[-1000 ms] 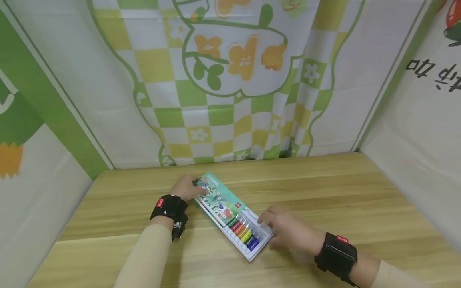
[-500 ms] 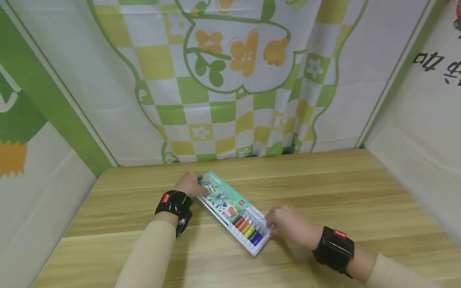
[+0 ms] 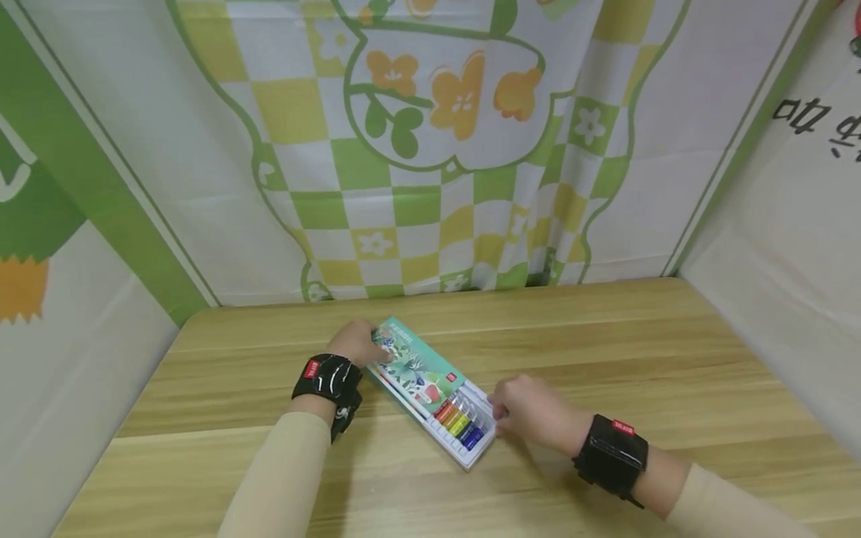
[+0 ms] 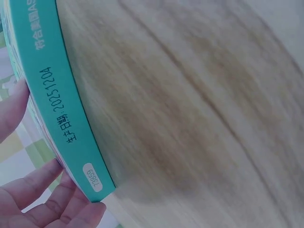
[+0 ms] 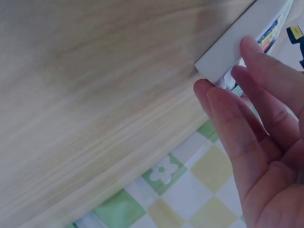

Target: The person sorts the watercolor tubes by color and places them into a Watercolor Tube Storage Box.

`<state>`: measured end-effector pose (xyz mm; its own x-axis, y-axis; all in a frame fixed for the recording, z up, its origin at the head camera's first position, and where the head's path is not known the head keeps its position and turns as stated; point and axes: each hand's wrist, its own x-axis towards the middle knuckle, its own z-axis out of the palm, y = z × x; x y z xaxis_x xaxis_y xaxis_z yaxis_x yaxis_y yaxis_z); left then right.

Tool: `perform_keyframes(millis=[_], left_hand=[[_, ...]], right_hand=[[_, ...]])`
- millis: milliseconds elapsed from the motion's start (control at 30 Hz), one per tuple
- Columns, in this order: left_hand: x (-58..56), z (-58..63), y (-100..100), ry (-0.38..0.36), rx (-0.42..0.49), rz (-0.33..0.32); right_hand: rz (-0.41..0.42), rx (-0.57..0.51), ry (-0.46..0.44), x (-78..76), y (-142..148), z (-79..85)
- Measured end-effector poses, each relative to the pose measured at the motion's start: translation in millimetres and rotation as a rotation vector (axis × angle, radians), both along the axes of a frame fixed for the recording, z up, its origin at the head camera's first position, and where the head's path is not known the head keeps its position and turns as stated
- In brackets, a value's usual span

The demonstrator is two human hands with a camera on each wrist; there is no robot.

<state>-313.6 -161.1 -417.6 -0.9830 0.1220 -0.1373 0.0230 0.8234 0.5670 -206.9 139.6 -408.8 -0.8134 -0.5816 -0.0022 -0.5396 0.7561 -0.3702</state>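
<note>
A flat paint set lies slantwise on the table, its teal printed sleeve (image 3: pixel 430 361) covering most of a white tray (image 3: pixel 476 457). Several colored paint tubes (image 3: pixel 460 423) show in the uncovered near end. My left hand (image 3: pixel 353 344) grips the sleeve's far left end, thumb over the top; in the left wrist view its fingers (image 4: pixel 35 183) lie along the teal box edge. At the tray's near right corner my right hand (image 3: pixel 534 412) pinches with curled fingers. The right wrist view has the thumb and fingertips (image 5: pixel 249 45) on the tray's pale end wall.
The wooden table (image 3: pixel 605 351) runs back to a green-and-yellow checkered curtain (image 3: pixel 417 209). White fabric walls (image 3: pixel 794 261) stand at both sides. Each wrist wears a black strap with a camera (image 3: pixel 610 457).
The tray has slid further into the sleeve, so fewer tubes show than a second ago. My right hand has closed in on the tray's end; the left keeps its hold.
</note>
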Motion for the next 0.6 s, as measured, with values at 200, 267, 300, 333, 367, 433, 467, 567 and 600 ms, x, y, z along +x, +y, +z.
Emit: perform_keyframes(millis=[200, 267, 300, 333, 367, 433, 467, 567, 600], left_hand=[[0.4, 4.4, 2, -0.02, -0.005, 0.003], [0.4, 5.9, 2, -0.023, -0.001, 0.005], [0.3, 6.4, 1, -0.023, 0.002, 0.005], [0.3, 7.0, 1, -0.021, 0.005, 0.0], [0.3, 7.1, 0, -0.019, 0.009, -0.006], [0.4, 6.4, -1, -0.018, 0.013, -0.018], [0.6, 5.9, -2, -0.017, 0.015, -0.025], [0.7, 3.9, -3, -0.02, 0.021, -0.039], [0.7, 3.6, -2, -0.019, 0.022, -0.041]], right_hand=[[0.006, -0.001, 0.003, -3.1, -2, 3.1], [0.01, -0.003, 0.004, -4.4, -3, 3.7], [0.01, -0.003, 0.005, -5.2, -4, 3.6], [0.008, -0.001, 0.004, -5.8, -4, 3.4], [0.007, -0.001, 0.002, -6.5, -5, 3.1], [0.0, 0.006, -0.008, -7.9, -6, 1.8], [-0.008, 0.008, -0.017, -8.7, -7, 1.1], [-0.027, 0.009, -0.024, -12.0, -11, -1.5], [-0.034, 0.007, -0.024, -13.1, -12, -1.9]])
